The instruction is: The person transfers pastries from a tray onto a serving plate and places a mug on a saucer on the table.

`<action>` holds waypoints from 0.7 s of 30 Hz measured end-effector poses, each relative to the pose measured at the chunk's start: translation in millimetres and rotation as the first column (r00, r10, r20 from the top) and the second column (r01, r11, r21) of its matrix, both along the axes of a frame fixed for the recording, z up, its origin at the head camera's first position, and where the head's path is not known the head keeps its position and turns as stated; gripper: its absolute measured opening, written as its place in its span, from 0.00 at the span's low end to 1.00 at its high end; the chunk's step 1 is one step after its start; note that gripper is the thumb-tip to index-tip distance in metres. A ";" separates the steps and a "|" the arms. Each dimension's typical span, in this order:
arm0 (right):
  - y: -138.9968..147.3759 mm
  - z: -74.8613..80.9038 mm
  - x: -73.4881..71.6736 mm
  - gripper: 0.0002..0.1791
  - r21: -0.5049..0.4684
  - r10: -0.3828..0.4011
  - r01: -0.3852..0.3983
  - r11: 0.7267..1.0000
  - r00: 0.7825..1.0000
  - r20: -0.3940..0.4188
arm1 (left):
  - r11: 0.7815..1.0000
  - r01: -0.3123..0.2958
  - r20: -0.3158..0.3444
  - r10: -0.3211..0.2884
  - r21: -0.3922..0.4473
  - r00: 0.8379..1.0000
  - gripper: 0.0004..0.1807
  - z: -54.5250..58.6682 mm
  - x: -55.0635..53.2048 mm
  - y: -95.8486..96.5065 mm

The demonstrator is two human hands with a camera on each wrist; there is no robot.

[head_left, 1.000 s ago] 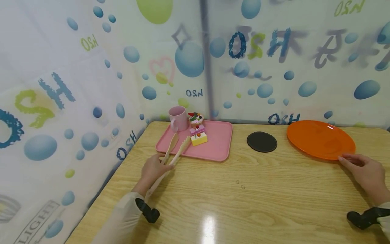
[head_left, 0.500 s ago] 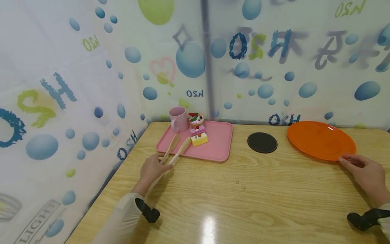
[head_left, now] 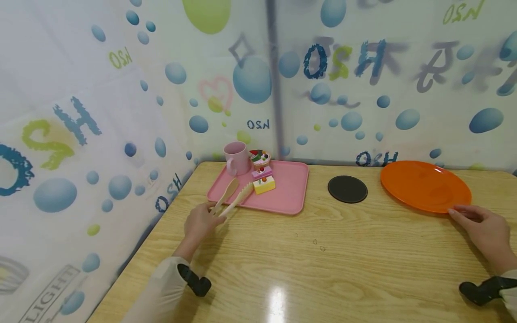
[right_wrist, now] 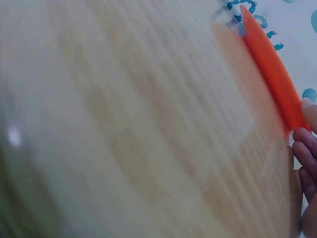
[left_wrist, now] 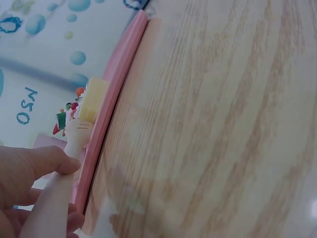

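Observation:
My left hand (head_left: 199, 224) holds cream tongs (head_left: 240, 200) between thumb and fingers, over the front left corner of a pink tray (head_left: 284, 193). One tong arm ends like a spoon, the other like a fork. The forked tip is by a yellow cake slice (head_left: 264, 185), and whether they touch is unclear. Behind that slice are a pink-purple cake piece (head_left: 261, 172) and a fruit-topped cup dessert (head_left: 260, 157). A pink mug (head_left: 237, 157) stands at the tray's back left. At the right, my right hand (head_left: 484, 229) pinches the front rim of an orange plate (head_left: 424, 186) with thumb and fingers.
A black round coaster (head_left: 347, 188) lies between tray and plate on the wooden table (head_left: 323, 269). Patterned sheets (head_left: 351, 89) hang close behind the table and along its left edge. A camera strap (head_left: 194, 280) is round each wrist.
My left hand has shifted slightly back and left, and the tongs' rear end has gone out of sight behind the hand and wrist. My right hand and the plate stay put.

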State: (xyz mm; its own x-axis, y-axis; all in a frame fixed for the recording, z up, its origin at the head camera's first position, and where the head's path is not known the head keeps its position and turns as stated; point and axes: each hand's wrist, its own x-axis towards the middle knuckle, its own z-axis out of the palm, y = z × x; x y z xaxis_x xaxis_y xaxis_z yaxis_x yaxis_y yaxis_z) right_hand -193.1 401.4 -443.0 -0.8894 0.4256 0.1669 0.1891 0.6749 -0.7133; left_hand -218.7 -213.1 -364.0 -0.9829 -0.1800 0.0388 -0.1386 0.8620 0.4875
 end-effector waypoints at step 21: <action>1.3 0.0 0.5 0.35 0.036 -0.003 0.004 0.999 1.000 -0.014 | 0.999 0.053 -0.020 -0.053 -0.001 0.998 0.29 2.1 0.9 -8.1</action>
